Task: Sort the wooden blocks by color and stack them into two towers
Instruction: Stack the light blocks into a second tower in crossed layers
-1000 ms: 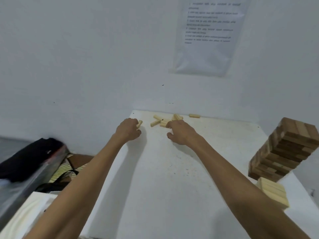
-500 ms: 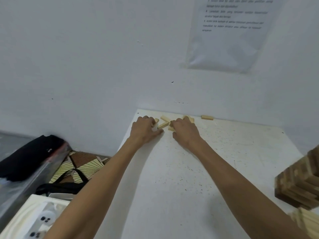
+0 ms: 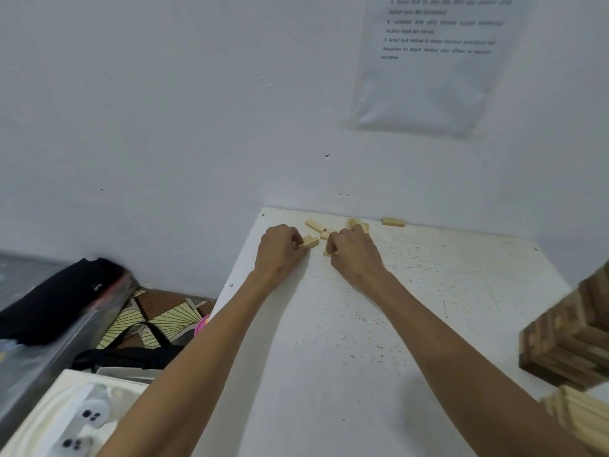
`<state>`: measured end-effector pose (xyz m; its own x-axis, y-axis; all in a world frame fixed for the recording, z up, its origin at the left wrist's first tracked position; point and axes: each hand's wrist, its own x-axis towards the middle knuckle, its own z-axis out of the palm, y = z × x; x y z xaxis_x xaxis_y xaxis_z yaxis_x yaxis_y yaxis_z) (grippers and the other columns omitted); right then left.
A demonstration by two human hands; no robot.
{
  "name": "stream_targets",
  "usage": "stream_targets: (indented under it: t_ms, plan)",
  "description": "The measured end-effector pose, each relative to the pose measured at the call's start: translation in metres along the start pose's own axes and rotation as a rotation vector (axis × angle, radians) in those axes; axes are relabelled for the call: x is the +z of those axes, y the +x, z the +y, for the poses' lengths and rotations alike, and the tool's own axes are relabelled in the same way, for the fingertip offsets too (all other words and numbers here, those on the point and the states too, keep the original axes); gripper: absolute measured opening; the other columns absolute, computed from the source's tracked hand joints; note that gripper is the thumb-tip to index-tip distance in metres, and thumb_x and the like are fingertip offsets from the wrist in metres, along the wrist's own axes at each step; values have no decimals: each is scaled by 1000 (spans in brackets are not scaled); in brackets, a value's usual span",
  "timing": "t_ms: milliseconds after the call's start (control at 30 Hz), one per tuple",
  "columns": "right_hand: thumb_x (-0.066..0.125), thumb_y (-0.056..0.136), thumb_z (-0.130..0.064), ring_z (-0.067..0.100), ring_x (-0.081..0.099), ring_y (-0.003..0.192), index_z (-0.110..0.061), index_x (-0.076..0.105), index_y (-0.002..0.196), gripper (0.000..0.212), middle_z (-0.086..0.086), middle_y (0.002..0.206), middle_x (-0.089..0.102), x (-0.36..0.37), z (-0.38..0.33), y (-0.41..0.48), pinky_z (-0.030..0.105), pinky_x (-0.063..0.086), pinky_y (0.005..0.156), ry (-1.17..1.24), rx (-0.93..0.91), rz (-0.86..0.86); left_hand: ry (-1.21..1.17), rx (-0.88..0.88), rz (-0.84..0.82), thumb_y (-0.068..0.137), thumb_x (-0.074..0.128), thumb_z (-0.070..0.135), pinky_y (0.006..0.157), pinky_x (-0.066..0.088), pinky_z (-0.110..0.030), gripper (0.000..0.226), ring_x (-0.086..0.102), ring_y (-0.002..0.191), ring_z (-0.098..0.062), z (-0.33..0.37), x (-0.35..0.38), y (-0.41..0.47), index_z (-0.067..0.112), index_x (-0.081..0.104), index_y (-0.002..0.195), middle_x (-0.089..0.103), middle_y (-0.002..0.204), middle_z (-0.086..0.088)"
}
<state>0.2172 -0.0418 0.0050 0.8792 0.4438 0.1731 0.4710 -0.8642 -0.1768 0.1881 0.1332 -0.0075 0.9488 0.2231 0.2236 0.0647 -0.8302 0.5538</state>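
Several blocks (image 3: 315,224), likely light, stiff; pinch long sides. Left hand (image 3: 278,247), right hand (image 3: 354,255) each gripping one.

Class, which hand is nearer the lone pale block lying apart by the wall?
Right. The right hand, pinching a small block, sits just left of the lone block; the left hand, gripping a block pair, lies farther left.

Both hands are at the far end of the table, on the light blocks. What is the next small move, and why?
Probably lift what the hands hold and carry it to the light stack at the near right. The left hand grips light blocks, the right hand curls round another light block, and that stack is low beside the dark tower.
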Motion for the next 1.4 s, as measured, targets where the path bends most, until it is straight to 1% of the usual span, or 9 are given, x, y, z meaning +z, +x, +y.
stream_targets:
  t_ms: [133,233,533,700,800,933,1067,1267,1400]
  plan:
    - [64,90,-8,28,52,108,-14,62,117,28,5,110,65,-10,-5,-21,41,51,78,128,30,4,-55,29,-8,85,75,27,67,43,-29,16,60,81,-20,6,-8,-21,11,73,86,66,85,-2]
    - [65,90,-10,25,57,106,-15,60,123,34,2,115,64,-20,-7,-47,38,51,79,195,46,-14,-119,37,6,83,77,25,68,45,-27,13,62,79,-16,15,-14,-45,13,72,86,66,84,1]
    - [64,85,-8,20,59,89,-22,49,123,43,-4,102,62,-41,-5,-161,39,54,70,245,37,-102,-151,59,-72,81,79,27,66,47,-26,14,63,75,-13,48,-12,-139,14,75,84,69,79,3]
    - [68,85,-11,15,57,85,-25,45,125,48,-8,102,61,-42,5,-213,31,48,62,296,-5,-122,-201,70,-86,81,80,38,63,49,-24,20,63,72,-10,62,-2,-190,19,73,76,67,74,7]
    - [67,87,-12,15,55,92,-25,50,129,47,-9,105,61,-40,9,-231,31,48,69,267,-36,-134,-121,166,-101,85,76,36,66,47,-24,18,60,74,-9,66,2,-211,19,74,81,65,83,6]
    - [61,92,-13,16,52,102,-23,62,127,37,-7,110,62,-37,12,-236,33,48,81,224,-60,-108,-43,267,-95,93,65,34,74,49,-33,23,60,84,-17,63,0,-222,15,78,92,69,92,1]
    - [58,96,-14,18,50,109,-24,59,133,38,-4,115,59,-35,12,-232,33,48,81,179,-86,-92,18,285,-119,98,58,34,81,50,-38,25,61,95,-19,58,-6,-218,21,79,98,71,103,2]
    - [57,99,-15,18,46,111,-24,61,136,38,-4,120,57,-28,12,-226,33,48,80,179,-118,-87,29,289,-164,93,62,38,84,45,-30,26,56,103,-15,50,-9,-212,25,76,110,68,110,9]
    - [63,92,-5,7,44,105,-27,59,133,46,-11,116,62,-28,18,-227,27,43,81,357,-91,-32,2,319,-222,90,60,28,86,47,-32,26,55,97,-13,48,-11,-209,25,74,110,67,106,8]
